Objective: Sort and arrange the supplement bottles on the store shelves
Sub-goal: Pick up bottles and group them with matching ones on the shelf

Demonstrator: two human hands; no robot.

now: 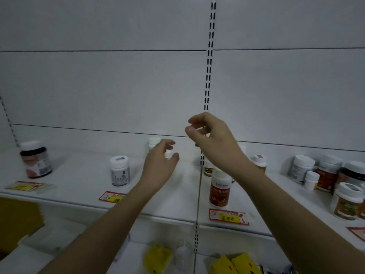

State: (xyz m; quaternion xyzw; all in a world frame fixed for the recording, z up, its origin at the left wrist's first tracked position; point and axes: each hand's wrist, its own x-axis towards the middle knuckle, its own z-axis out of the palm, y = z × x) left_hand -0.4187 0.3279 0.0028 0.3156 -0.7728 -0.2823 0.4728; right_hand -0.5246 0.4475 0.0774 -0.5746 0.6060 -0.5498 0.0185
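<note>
Two hands: left hand [161, 163] fingers grip small white bottle [168, 154], axis unclear; right hand [207, 133] fingers curled, empty.

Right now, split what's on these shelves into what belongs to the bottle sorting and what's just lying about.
Belongs to the job:
- small white bottle at the left hand
- dark jar
- white bottle
- red-labelled bottle
- cluster of bottles at far right

Just lying about:
- price tags on the shelf edge
- yellow packets on the lower shelf
- right hand, apparently empty

Dim, soft, wide-angle edge distortion
</note>
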